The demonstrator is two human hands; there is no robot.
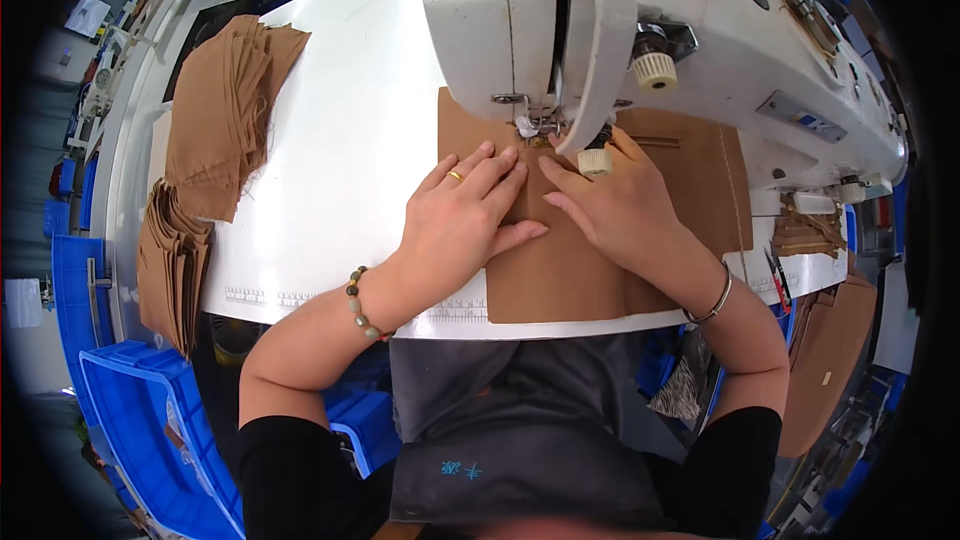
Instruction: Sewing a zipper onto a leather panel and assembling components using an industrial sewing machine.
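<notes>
A brown fabric piece point(560, 275) lies flat on the white sewing table, its upper part under the presser foot point(538, 125) of a white sewing machine point(690, 0). My left hand point(465, 195), with a ring and a beaded bracelet, rests flat on the cloth just left of the needle area, fingers stretched out. On the right, my right hand point(615, 190) presses the cloth close to the foot, its fingers extended and partly hidden behind a cream knob point(594, 161). A stitched line runs down the cloth's right side.
Stacks of brown cut pieces point(222, 110) lie at the table's left, with another bundle point(172, 265) hanging over the edge. Blue bins point(160, 420) stand below left. Small scissors point(777, 280) and folded brown scraps point(808, 232) lie at the right. A ruler scale runs along the near table edge.
</notes>
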